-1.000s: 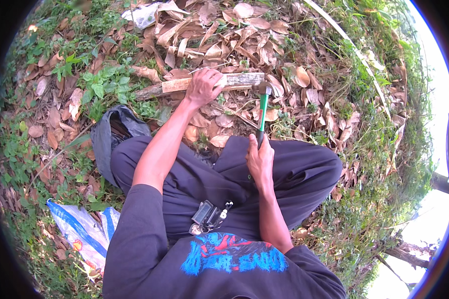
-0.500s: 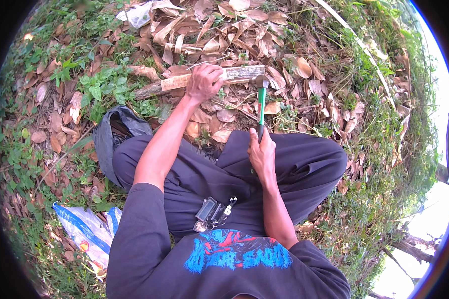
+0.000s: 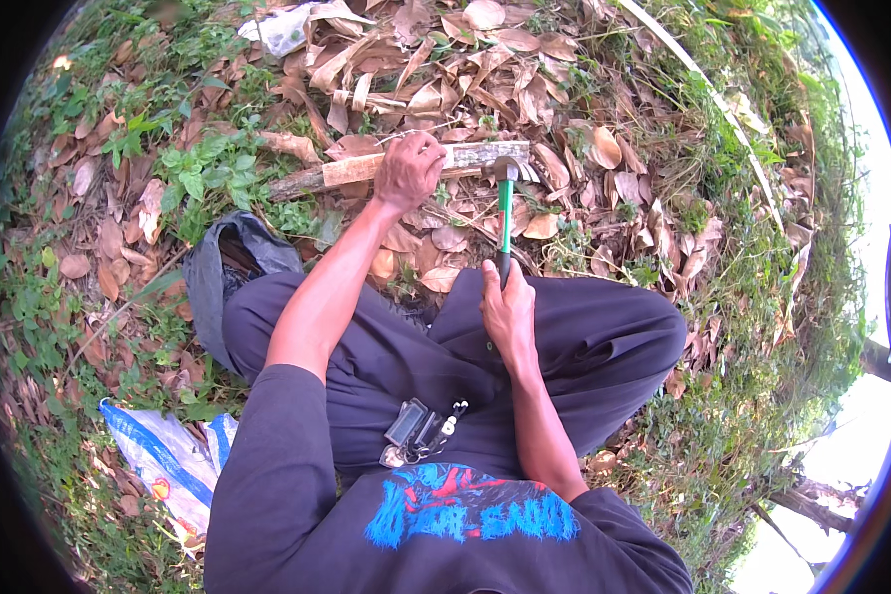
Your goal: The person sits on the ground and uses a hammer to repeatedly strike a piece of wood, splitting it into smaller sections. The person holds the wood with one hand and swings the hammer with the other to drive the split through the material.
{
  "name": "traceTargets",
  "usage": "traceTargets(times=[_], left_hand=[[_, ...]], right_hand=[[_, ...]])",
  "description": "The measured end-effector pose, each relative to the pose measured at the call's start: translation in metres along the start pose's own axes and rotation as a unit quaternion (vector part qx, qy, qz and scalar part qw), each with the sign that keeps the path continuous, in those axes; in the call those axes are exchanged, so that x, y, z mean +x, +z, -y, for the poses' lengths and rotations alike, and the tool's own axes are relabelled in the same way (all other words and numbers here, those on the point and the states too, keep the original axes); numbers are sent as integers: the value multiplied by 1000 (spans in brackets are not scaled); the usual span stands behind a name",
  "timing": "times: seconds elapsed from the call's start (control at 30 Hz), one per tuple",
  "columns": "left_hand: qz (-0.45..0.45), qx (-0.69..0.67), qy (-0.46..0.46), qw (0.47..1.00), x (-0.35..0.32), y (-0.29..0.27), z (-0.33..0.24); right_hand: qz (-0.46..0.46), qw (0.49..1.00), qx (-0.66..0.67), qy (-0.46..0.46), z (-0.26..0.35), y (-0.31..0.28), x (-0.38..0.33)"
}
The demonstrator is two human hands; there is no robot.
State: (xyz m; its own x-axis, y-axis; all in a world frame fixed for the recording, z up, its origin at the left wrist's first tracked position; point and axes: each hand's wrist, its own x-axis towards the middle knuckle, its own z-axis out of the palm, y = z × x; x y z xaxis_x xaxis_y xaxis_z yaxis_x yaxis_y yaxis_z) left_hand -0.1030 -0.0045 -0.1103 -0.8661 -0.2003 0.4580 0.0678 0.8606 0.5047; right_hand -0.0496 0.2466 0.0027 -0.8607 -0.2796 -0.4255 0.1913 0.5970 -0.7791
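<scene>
Lowered, hammer (image 3: 505, 213) meets plank (image 3: 465, 156); right hand (image 3: 508, 315) grip pinching handle, left hand (image 3: 409, 170) clasping plank.

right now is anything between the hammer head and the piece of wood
Nothing visible. The hammer in the right hand has its head right at the wooden piece, beside the left hand that holds it down. Dry leaves lie around it only.

Ground (image 3: 663, 247) is carrying dry brown leaves (image 3: 436, 59) and green weeds (image 3: 203, 173). Wooden plank (image 3: 366, 168) is lying across the leaves; grey bag (image 3: 218, 272) and white-blue sack (image 3: 168, 465) are lying nearby.
</scene>
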Motion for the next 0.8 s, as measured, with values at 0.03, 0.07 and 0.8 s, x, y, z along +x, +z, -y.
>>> traceTargets(times=[0.03,0.07,0.8], left_hand=[[-10,-2,1,1000,2,0,0],[-8,2,1,1000,1,-1,0],[-28,12,-19,999,8,1,7]], right_hand=[[-1,1000,-10,-4,4,2,2],[1,1000,-21,-4,8,5,2],[-52,982,-127,-130,39,43,24]])
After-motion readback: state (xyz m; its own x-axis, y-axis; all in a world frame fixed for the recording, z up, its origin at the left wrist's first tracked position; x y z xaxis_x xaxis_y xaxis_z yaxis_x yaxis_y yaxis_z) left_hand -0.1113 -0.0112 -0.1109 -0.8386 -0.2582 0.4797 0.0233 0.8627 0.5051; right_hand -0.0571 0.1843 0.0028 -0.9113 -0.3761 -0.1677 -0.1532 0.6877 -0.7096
